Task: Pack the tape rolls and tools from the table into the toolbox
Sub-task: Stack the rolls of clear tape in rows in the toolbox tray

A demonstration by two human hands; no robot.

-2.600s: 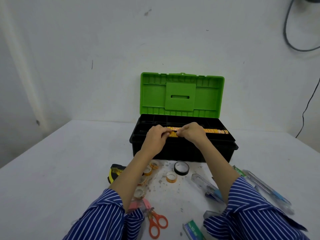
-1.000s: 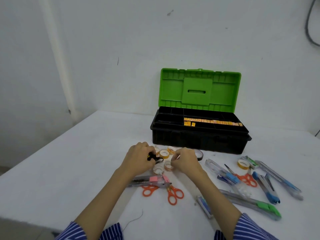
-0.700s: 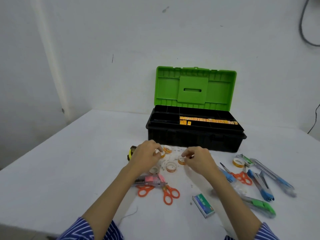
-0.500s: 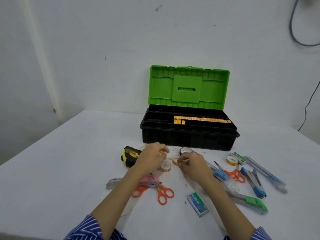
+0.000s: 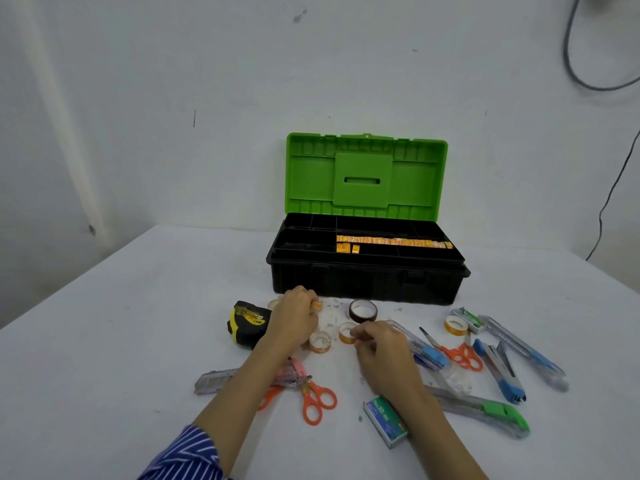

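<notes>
The black toolbox (image 5: 367, 282) stands open at the back with its green lid (image 5: 366, 174) up; a row of orange tape rolls (image 5: 394, 241) lies in its tray. In front of it, my left hand (image 5: 294, 320) grips a small orange tape roll (image 5: 316, 305). My right hand (image 5: 379, 344) pinches another small orange tape roll (image 5: 346, 333). One more small roll (image 5: 320, 342) lies between my hands, a dark tape roll (image 5: 362, 310) sits just beyond, and a further small roll (image 5: 454, 324) lies to the right.
A yellow-black tape measure (image 5: 247, 323) lies left of my left hand. Orange scissors (image 5: 313, 400), a second pair (image 5: 457, 353), several utility knives (image 5: 502, 375), a green-tipped knife (image 5: 485, 408) and a staple box (image 5: 385, 421) are scattered on the white table (image 5: 121, 323).
My hands left the toolbox tray and came down to the loose rolls on the table. Each hand has closed on a small orange roll. The view has shifted slightly.
</notes>
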